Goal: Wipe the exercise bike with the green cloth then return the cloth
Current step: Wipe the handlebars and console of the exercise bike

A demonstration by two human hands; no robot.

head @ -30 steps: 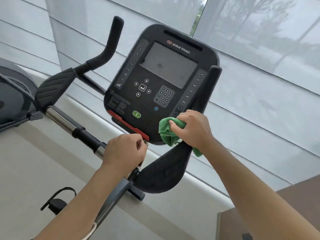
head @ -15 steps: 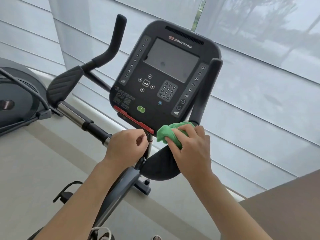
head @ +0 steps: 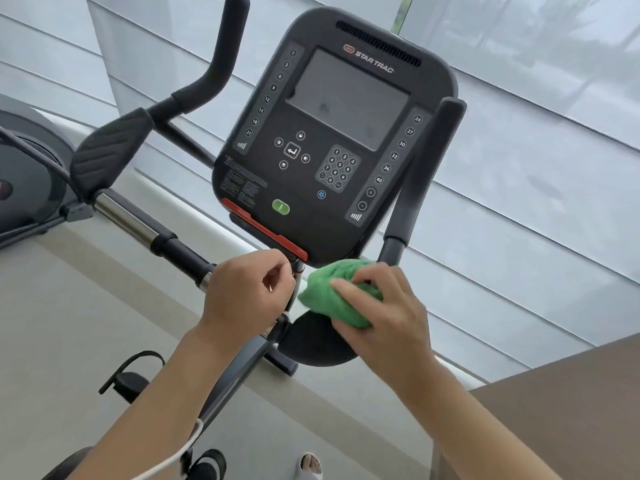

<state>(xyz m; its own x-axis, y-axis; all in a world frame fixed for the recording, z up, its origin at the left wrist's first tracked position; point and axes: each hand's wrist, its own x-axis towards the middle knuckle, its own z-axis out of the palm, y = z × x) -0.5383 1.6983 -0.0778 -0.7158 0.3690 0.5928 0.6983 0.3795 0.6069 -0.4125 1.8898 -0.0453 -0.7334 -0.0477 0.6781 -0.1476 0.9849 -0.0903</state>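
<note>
The exercise bike's dark console (head: 332,140) fills the middle of the head view, with black handlebars on both sides. My right hand (head: 384,310) presses a bunched green cloth (head: 332,296) onto the black right elbow pad (head: 311,344), just below the console's lower edge. My left hand (head: 242,296) curls around the bike's centre stem under the red strip (head: 263,230), fingers closed on the thin post. The left elbow pad (head: 110,150) and chrome bar (head: 124,216) lie uncovered to the left.
A second grey machine (head: 27,174) stands at the far left. Behind the bike runs a pale window ledge (head: 194,202) under grey blinds. A brown surface (head: 554,410) fills the lower right. A pedal (head: 131,375) and my feet show below.
My right hand slid the green cloth down from the right handlebar base onto the elbow pad and flattened over it. My left hand stayed on the stem. The view shifted.
</note>
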